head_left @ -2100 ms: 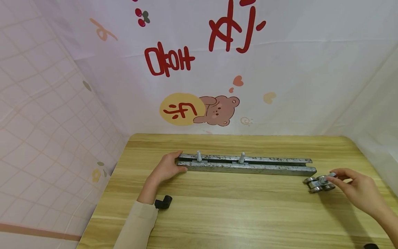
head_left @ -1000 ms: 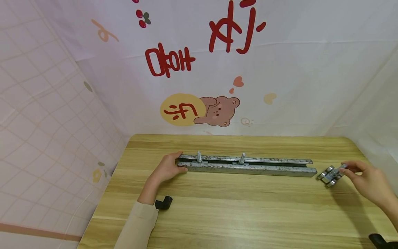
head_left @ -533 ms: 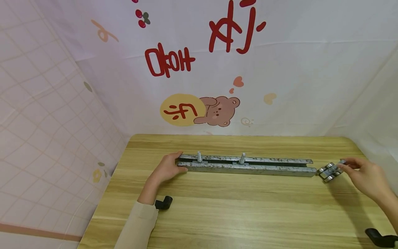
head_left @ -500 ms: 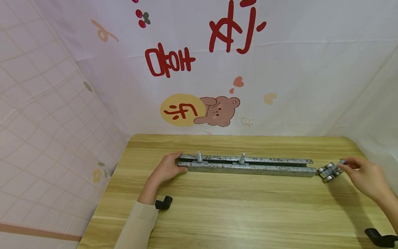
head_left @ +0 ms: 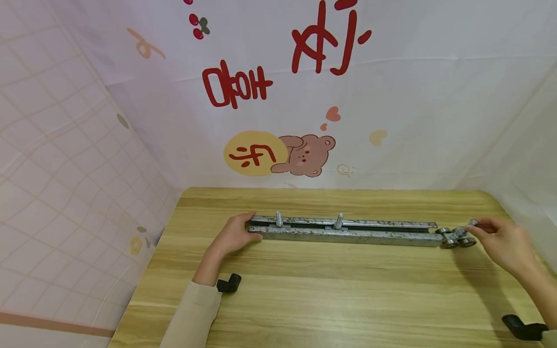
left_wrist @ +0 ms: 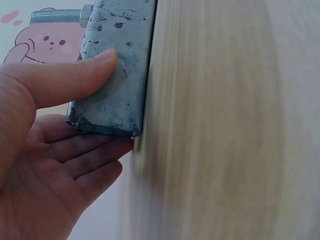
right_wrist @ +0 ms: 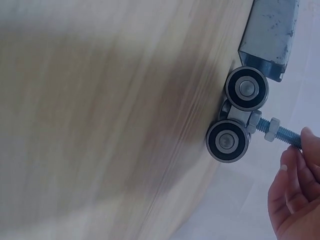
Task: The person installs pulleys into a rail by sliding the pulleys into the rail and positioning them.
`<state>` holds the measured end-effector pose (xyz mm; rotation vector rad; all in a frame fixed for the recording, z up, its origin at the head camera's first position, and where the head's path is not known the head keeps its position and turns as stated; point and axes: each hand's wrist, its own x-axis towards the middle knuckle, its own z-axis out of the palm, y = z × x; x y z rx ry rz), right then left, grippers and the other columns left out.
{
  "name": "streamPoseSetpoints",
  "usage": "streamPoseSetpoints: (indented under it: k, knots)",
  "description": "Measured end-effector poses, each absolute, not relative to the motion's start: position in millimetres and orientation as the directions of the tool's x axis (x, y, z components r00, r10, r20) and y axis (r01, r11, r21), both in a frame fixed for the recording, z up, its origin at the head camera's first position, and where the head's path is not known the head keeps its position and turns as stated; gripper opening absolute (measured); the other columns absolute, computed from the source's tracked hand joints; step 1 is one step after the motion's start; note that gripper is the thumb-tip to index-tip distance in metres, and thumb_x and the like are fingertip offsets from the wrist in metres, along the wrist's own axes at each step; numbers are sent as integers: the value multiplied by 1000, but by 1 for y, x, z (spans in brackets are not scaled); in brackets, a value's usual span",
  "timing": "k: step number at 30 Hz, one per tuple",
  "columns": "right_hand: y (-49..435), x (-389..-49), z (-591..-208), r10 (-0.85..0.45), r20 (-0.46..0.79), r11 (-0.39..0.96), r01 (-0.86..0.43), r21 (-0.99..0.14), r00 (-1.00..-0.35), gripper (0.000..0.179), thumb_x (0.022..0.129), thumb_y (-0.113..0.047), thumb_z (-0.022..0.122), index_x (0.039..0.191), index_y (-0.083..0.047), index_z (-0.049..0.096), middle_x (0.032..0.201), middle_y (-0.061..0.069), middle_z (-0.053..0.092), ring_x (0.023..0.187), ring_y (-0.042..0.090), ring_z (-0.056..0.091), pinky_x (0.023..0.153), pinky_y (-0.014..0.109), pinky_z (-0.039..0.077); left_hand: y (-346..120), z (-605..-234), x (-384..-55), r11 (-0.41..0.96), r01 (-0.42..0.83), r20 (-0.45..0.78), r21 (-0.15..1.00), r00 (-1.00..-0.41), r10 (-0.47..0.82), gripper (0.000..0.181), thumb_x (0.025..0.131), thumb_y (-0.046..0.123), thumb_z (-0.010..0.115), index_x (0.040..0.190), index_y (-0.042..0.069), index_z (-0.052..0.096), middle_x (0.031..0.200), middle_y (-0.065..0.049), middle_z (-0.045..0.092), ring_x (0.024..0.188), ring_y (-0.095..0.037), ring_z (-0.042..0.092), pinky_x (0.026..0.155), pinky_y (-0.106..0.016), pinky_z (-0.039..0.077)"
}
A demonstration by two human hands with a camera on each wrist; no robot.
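A scuffed grey metal channel rail [head_left: 370,238] lies lengthwise on the table, slotted side up. Two bolts, one on the left [head_left: 279,219] and one nearer the middle [head_left: 339,221], stick up through its slot. My left hand [head_left: 232,234] holds the rail's left end, thumb [left_wrist: 102,62] flat on the near wall and fingers round the far side. At the right end, my right hand [head_left: 506,241] pinches the threaded bolt [right_wrist: 287,136] of a wheeled roller trolley [right_wrist: 226,141]. Its leading wheels [right_wrist: 246,88] sit right at the rail's open end; whether they are inside is unclear.
The wooden table [head_left: 330,299] extends in front of the rail. A printed white cloth [head_left: 413,96] hangs behind its back edge. Black wrist mounts on the left [head_left: 229,283] and right [head_left: 522,328] are by the forearms.
The roller trolley, earlier in front of the rail's right end, has moved right and back, turned, and come left against the end opening. My left hand and the rail stay put.
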<state>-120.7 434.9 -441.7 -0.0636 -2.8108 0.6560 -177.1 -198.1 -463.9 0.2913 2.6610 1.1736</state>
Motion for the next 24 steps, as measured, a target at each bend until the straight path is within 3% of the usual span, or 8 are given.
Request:
streamPoseSetpoints:
  k: [9,16,24]
  knots:
    - [431,-124,-443,101,255,896,-24,-444,-962,35,100,-15,74,113,17,68,97,35,70,70,29,66,49,21,45,-199,-465,-177,670,104,-107,735,-958,267,82,91,18,85,157,-5,42,159,-23,45,149,-41,39,117,-56,39]
    - [428,-125,-443,79,272,893,-53,-447,-959,37,99,-16,76,114,17,69,98,34,71,68,-16,46,50,18,45,-199,-465,-177,668,101,-108,737,-958,265,82,91,17,85,157,-5,42,159,-23,45,149,-40,40,117,-56,40]
    - [421,-123,-441,48,304,895,-94,-437,-952,33,97,-13,77,110,17,69,93,33,72,63,-17,46,49,19,45,-199,-464,-177,668,101,-111,737,-957,267,83,91,18,85,157,-5,41,159,-23,46,149,-40,39,116,-56,40]
